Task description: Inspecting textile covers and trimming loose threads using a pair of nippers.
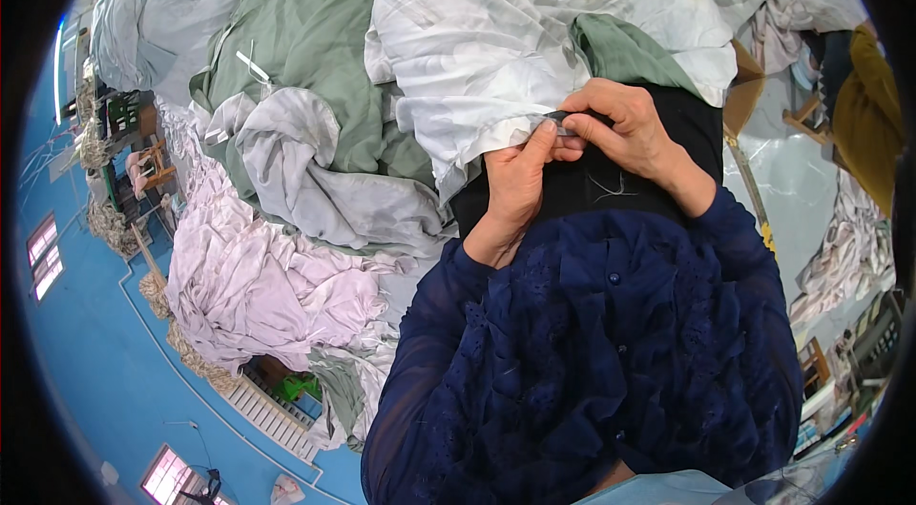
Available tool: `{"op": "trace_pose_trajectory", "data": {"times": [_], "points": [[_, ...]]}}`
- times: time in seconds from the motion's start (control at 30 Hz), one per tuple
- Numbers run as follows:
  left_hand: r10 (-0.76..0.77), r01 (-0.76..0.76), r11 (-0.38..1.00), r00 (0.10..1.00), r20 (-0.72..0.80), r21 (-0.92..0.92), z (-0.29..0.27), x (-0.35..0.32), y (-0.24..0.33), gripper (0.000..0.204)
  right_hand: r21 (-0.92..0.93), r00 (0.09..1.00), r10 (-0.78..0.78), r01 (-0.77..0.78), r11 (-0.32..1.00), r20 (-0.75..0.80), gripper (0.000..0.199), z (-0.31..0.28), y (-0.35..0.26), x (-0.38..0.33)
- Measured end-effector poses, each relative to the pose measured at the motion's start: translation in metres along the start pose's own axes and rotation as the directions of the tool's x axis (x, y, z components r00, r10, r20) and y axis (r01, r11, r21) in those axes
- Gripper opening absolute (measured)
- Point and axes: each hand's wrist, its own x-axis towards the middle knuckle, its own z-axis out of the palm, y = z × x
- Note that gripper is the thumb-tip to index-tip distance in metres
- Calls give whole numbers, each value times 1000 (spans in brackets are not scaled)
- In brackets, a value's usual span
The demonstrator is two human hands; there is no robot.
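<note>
A large white cloth (468, 57) spreads over my lap and away from me. Its near edge is pinched between the thumb and fingers of my left hand (518, 179). My right hand (625, 128) is closed too, its thumb and fingertips meeting the left ones at that same edge. Between them a small dark grey piece (557, 115) shows; fingers cover most of it, so its kind is unclear. Below the hands, loose pale threads (611, 188) lie on black cloth (582, 183) over my lap.
Green cloth (315, 19) with a white tag (253, 66) is heaped at the left, a grey cloth (291, 157) bunched on it. Pale pink fabric (258, 286) lies nearer. At the right are a small wooden stool (809, 116) and a mustard cloth (868, 114).
</note>
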Motion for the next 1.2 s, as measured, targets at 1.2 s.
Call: {"op": "trace_pose_trajectory", "data": {"times": [1.2], "points": [[163,-162,829,986,45,536,-6,-6,-10,15,455,917,336,-398,797,214,20,6,-29,34]]}}
